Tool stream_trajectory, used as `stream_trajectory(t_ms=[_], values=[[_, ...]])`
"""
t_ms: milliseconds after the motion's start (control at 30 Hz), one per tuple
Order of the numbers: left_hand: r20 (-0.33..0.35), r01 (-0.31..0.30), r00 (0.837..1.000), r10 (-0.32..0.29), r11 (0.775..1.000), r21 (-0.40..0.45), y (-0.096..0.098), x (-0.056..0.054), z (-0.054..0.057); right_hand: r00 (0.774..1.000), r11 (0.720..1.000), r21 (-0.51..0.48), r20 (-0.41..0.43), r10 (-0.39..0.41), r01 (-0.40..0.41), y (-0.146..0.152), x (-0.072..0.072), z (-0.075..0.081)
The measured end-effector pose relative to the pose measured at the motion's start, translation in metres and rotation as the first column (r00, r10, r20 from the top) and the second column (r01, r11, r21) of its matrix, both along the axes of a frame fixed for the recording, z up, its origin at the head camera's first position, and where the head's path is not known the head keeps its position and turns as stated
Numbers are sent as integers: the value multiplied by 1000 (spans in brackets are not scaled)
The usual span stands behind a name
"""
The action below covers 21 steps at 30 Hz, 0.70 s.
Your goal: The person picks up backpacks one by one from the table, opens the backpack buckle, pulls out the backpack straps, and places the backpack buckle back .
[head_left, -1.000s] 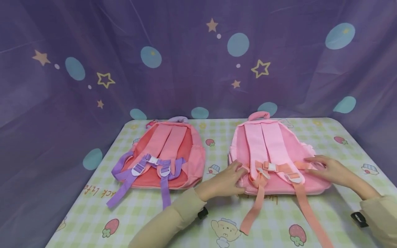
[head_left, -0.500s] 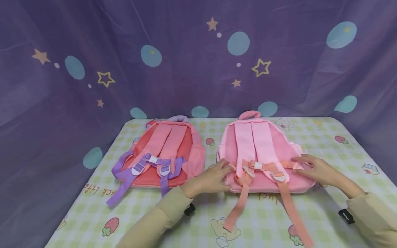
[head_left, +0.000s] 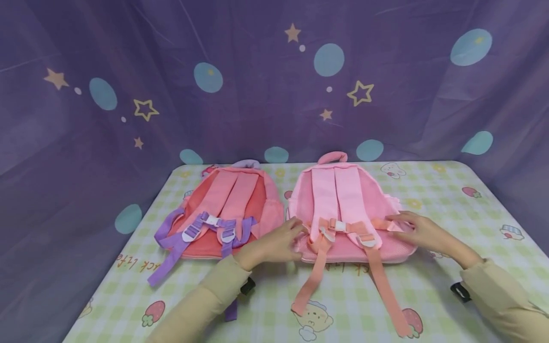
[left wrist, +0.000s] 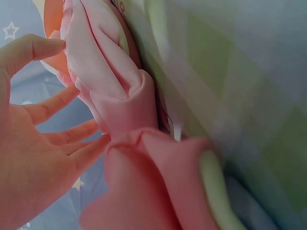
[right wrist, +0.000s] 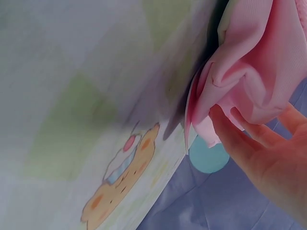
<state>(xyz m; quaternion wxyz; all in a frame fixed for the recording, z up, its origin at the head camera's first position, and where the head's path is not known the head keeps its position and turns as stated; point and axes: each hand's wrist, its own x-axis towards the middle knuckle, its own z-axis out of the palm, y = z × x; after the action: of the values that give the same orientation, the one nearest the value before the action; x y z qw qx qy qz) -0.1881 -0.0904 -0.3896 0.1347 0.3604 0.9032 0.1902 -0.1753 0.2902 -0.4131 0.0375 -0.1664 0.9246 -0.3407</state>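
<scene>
A light pink backpack (head_left: 348, 190) lies on the table with its straps up. Its orange webbing straps (head_left: 315, 283) trail toward the front, and a white buckle joins the orange chest strap. My left hand (head_left: 279, 240) touches its left side with spread fingers; in the left wrist view the fingertips (left wrist: 72, 91) meet the pink fabric. My right hand (head_left: 422, 233) rests against its right side, and the fingers (right wrist: 225, 124) press into the side folds in the right wrist view. Close on the left lies a coral pink backpack (head_left: 227, 200) with purple straps (head_left: 171, 259).
A green and white checked cloth (head_left: 360, 314) with strawberry and bear prints covers the table. Behind it hangs a purple curtain (head_left: 257, 114) with stars and teal ovals. The coral backpack nearly meets the light pink one at their facing sides.
Both hands have moved left, sliding the light pink backpack with its orange straps toward the coral one. The coral backpack's body stays in place.
</scene>
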Motion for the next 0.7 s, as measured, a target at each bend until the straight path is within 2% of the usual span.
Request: stream_trajectory(t_ms=[300, 700], values=[[-14, 12, 1000, -11, 1000, 18, -10, -3, 2, 1000, 1000, -1, -15, 14, -14, -10, -3, -1], [-45, 39, 998, -37, 998, 39, -10, -3, 5, 999, 999, -5, -12, 34, -34, -12, -3, 3]])
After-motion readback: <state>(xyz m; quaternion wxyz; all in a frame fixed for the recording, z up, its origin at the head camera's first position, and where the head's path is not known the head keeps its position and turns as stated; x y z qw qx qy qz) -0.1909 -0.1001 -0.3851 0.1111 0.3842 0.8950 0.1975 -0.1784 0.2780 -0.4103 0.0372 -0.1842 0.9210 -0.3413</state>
